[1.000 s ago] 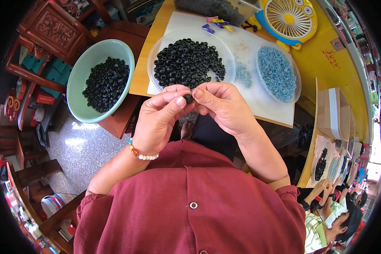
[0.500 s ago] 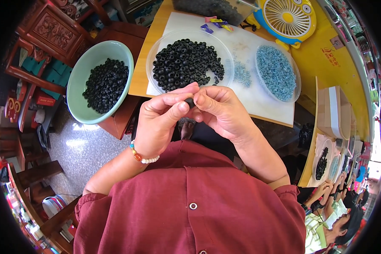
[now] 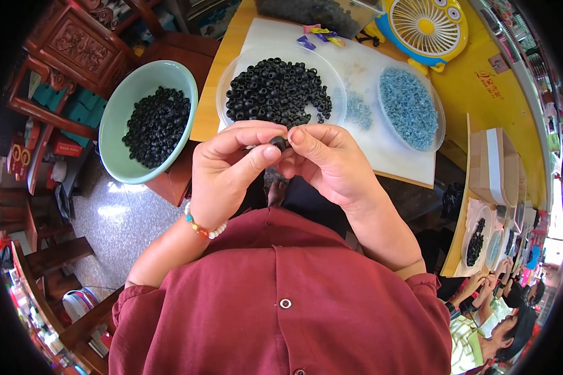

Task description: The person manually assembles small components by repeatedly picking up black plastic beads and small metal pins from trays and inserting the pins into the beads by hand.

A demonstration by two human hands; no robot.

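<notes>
A round black bead [image 3: 278,143] is pinched between the thumb and forefinger of my left hand [image 3: 222,164]. Right beside it, the thumb and fingers of my right hand [image 3: 334,164] are pressed together at the bead's edge; whatever they hold is hidden. Both hands are raised in front of my body, just short of a clear round tray [image 3: 339,119] heaped with black beads [image 3: 266,90]. To the right, a second clear tray [image 3: 441,134] holds small translucent blue pieces [image 3: 408,107]. More loose blue pieces [image 3: 358,109] lie between the trays on the white sheet [image 3: 394,164].
A pale green basin [image 3: 116,164] of black beads stands left of the table. A clear bin [image 3: 313,17], candy-like wrappers [image 3: 322,36] and a yellow-and-blue fan [image 3: 425,28] sit at the back. Farther right are a cardboard box [image 3: 491,165] and another person's hands [image 3: 478,284].
My left hand has shifted slightly left and turned, showing more of the black bead. My right hand has barely moved. The trays stay in place.
</notes>
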